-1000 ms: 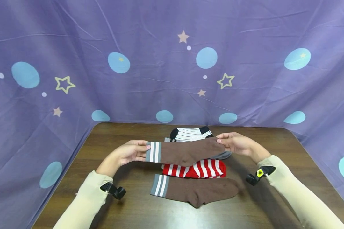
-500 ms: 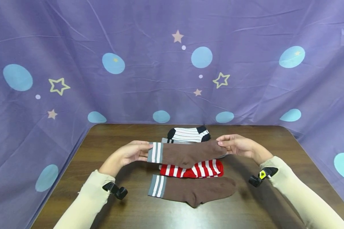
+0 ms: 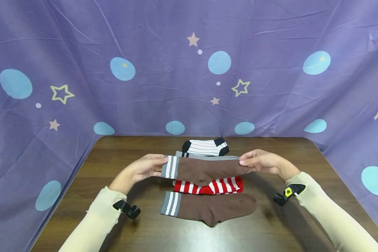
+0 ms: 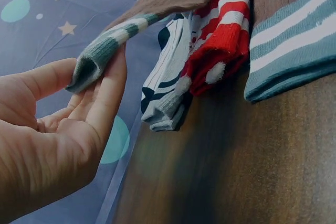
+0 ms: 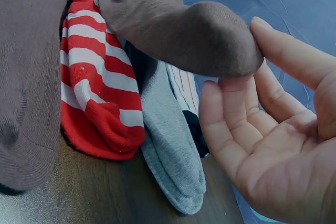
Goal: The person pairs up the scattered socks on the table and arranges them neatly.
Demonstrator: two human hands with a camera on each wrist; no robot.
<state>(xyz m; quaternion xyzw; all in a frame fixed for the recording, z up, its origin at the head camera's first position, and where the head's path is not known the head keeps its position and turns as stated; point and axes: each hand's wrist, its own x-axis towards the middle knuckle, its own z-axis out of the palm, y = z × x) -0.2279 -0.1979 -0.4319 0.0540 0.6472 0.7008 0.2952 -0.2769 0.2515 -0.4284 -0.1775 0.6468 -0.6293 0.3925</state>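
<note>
A brown sock (image 3: pixel 208 168) with a grey-green cuff and white stripes is stretched level above the table between both hands. My left hand (image 3: pixel 145 168) pinches its cuff; in the left wrist view the thumb and fingers (image 4: pixel 107 95) hold the cuff's edge. At the other end my right hand (image 3: pixel 264 162) pinches the toe, which shows close up in the right wrist view (image 5: pixel 226 40). A matching brown sock (image 3: pixel 214 209) lies flat nearer the front. Under the raised sock, red and white striped socks (image 3: pixel 222 186) are partly covered.
Behind the raised sock lie grey socks (image 3: pixel 212 158), mostly hidden, and white socks (image 3: pixel 203 147) with black toes and heels. All rest on a brown wooden table (image 3: pixel 129 220). A purple patterned curtain (image 3: pixel 163 70) rises along its back and left edges.
The raised sock has dipped slightly at the toe end, so more of the grey socks shows behind it. The right hand has lowered a little; both grips stay the same. The view has shifted slightly.
</note>
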